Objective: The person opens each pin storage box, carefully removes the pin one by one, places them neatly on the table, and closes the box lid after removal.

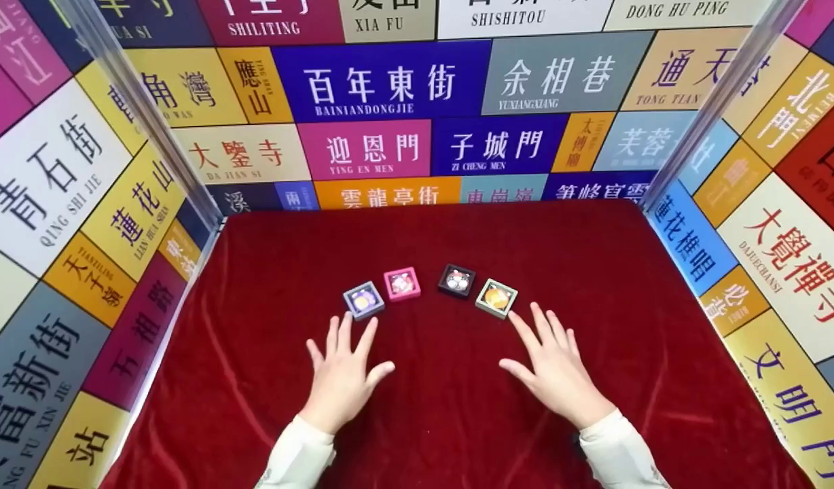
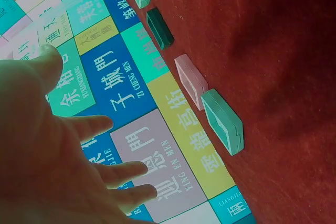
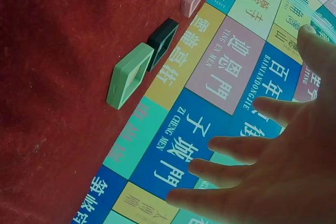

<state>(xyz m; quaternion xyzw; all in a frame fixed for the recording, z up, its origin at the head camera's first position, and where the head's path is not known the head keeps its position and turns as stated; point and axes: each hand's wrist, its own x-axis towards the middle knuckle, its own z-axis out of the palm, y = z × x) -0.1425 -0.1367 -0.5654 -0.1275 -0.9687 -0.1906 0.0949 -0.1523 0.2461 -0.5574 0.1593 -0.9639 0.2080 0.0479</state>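
Four small square framed boxes would be several; here several stand in a shallow arc on the red cloth. A blue-grey box (image 1: 364, 300) is leftmost, beside a pink box (image 1: 402, 282). Farther right are a black box (image 1: 456, 280) and a pale green box (image 1: 496, 298). Each has a small picture inside its frame. My left hand (image 1: 342, 377) is spread just in front of the blue-grey box, holding nothing. Fingers spread as well, my right hand (image 1: 556, 370) is nearest the pale green box and holds nothing. Whether fingertips touch the boxes cannot be told.
Red velvet cloth (image 1: 430, 407) covers the table. Panels of colourful street-name signs (image 1: 383, 81) rise behind and at both sides, with clear upright corner strips (image 1: 152, 115) where they meet.
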